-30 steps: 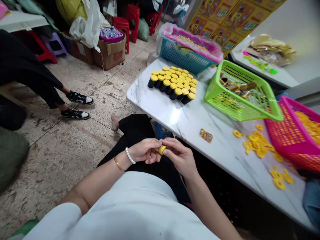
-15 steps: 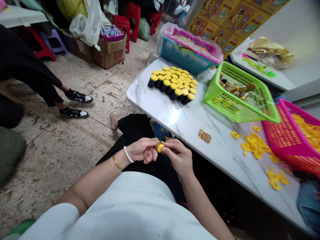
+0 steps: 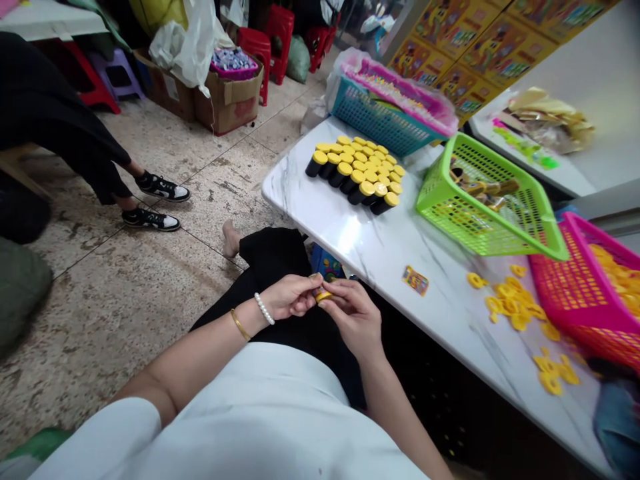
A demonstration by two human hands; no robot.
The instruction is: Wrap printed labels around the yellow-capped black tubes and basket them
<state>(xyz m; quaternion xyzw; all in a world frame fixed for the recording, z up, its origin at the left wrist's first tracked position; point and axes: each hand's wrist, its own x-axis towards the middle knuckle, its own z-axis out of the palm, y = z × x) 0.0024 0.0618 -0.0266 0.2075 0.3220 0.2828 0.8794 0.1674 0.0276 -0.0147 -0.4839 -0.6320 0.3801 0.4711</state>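
Observation:
Over my lap, my left hand (image 3: pixel 289 297) and my right hand (image 3: pixel 351 315) meet with fingers pinched around a small yellow cap piece (image 3: pixel 323 295). Most of the piece is hidden by my fingertips. A pearl bracelet and a gold bangle sit on my left wrist. On the white marble table (image 3: pixel 370 240) to the right stands a cluster of several black tubes with yellow caps (image 3: pixel 356 170). Loose yellow caps (image 3: pixel 515 303) lie scattered nearer the table's front edge.
A green basket (image 3: pixel 487 197), a pink basket of yellow caps (image 3: pixel 590 280) and a blue basket (image 3: pixel 385 117) stand on the table. A small printed sticker (image 3: pixel 416 281) lies near its edge. Another person's legs and sneakers (image 3: pixel 155 200) are at left, with boxes and red stools behind.
Both hands stay together on the yellow piece, fingers shifting slightly around it. The view has drifted a little, so the table sits further right.

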